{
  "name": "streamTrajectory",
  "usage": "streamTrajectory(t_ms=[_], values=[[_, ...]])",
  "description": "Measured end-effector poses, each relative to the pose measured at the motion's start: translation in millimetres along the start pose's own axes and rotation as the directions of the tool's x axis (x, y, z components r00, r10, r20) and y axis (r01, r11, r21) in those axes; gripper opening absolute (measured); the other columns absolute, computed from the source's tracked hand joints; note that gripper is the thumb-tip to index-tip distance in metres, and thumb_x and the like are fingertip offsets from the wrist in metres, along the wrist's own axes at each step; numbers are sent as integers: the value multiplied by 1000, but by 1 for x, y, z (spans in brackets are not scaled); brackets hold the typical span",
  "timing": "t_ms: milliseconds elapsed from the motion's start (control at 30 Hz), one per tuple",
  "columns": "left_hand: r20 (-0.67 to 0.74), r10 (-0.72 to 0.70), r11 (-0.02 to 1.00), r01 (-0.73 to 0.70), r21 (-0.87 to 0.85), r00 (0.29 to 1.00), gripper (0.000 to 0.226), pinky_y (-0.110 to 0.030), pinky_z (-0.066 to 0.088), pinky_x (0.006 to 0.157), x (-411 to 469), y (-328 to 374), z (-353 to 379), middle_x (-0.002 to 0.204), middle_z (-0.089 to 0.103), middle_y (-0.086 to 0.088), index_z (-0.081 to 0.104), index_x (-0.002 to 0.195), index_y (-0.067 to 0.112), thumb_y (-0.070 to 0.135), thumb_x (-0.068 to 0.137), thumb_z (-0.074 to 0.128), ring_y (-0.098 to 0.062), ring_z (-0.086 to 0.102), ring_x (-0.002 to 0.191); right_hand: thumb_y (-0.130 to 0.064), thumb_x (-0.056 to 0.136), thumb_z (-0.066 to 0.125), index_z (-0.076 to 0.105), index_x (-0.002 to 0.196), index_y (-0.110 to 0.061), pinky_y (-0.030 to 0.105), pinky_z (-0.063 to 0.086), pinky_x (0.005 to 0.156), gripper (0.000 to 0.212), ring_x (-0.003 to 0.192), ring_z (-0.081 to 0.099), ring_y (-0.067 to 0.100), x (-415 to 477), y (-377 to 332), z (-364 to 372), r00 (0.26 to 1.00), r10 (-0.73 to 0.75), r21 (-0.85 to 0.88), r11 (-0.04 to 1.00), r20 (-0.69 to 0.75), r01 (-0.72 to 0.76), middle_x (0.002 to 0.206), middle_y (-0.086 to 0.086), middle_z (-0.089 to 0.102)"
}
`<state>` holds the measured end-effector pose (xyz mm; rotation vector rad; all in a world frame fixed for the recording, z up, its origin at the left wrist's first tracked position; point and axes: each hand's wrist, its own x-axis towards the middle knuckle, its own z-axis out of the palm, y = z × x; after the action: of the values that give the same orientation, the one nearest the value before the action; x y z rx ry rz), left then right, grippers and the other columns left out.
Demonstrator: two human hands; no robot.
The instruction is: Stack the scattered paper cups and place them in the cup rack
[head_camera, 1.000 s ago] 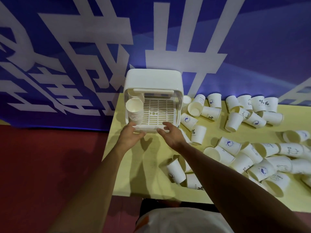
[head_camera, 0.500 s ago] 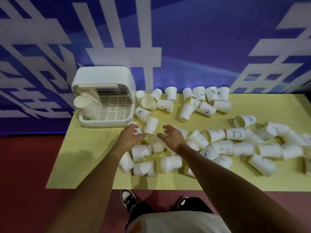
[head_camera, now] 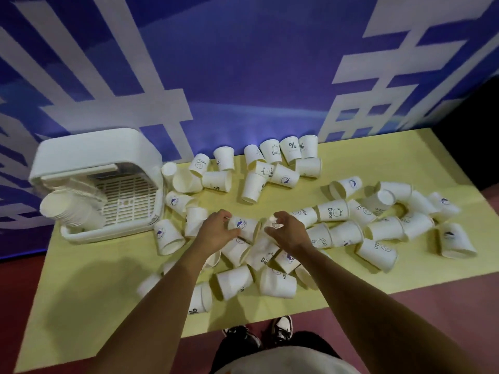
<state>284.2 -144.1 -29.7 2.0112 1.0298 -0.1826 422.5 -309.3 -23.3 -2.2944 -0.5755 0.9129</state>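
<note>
Yellow bench under a blue banner carries scattered paper cups; the cup rack stands far left. The left hand pinches a blue-logo cup, and the right hand curls round a second cup. Likely light, thin-walled and crushable: best held gently by the sidewall.

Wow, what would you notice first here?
A big jumble of white paper cups lies scattered across the yellow table. In the middle, the left hand and right hand each grip one. A white cup rack at the left holds a stack.
</note>
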Motion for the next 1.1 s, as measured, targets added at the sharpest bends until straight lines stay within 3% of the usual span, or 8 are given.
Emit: streamTrajectory(t_ms=[200,367,633,800,967,1100], values=[[55,40,990,-48,135,998,65,-37,42,103,25,6,13,134,51,-6,53,134,20,27,76,80,-27,51,122,-33,83,66,52,132,-14,37,50,88,54,113,57,30,18,11,3,999,-40,-240,970,-2,39,122,11,59],[90,2,971,-23,236,996,71,-36,39,106,35,7,22,145,45,-1,46,142,26,22,77,74,-27,43,129,-37,83,70,46,138,-14,39,49,92,64,114,54,29,33,11,12,985,-164,-469,866,59,173,127,11,55],[105,-42,961,11,275,994,73,-41,36,109,45,9,40,147,40,3,44,145,29,18,78,72,-28,35,132,-44,84,68,46,131,-14,36,43,93,60,110,55,27,53,16,14,956,-254,-626,724,146,288,125,9,54],[75,-26,968,6,251,997,64,-39,39,104,49,15,43,131,51,1,53,131,29,22,72,77,-28,43,122,-43,82,67,46,132,-14,36,42,92,61,108,57,27,58,16,9,959,-238,-595,752,154,282,124,8,55],[12,-19,974,15,227,1000,64,-34,42,93,48,25,28,120,55,3,55,122,28,27,65,82,-24,45,111,-34,82,73,41,144,-9,35,44,98,74,117,54,29,60,12,-12,954,-248,-365,884,168,293,132,11,56],[-55,-2,972,15,236,998,65,-32,40,91,44,34,11,117,55,0,55,123,25,31,65,83,-25,44,109,-32,82,76,41,144,-9,34,45,98,75,119,53,26,60,6,-28,952,-276,-251,920,134,302,135,10,55]])
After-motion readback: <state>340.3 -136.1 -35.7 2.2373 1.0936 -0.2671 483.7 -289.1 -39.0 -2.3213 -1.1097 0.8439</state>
